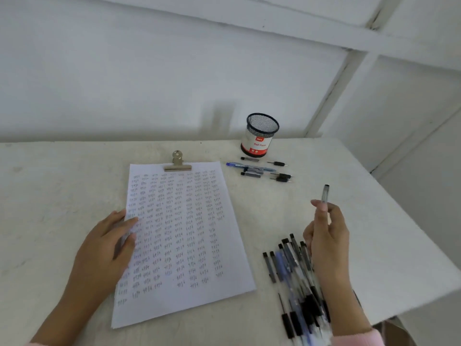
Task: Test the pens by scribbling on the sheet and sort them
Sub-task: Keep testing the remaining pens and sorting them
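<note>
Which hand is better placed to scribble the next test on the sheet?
Right. The right hand grips a pen, raised beside the sheet; the left hand rests flat on the sheet's left edge, probably steadying it.

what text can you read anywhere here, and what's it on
"Ball Pens": on the red band of the mesh pen cup label.
Small logo above it: too blurred to read.
Sheet: only scribbled tally-like marks, no words.
Pile of pens: any print too small to read.

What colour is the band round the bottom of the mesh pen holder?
Red, below a white label. The mesh pen holder shows best in the head view.
</note>
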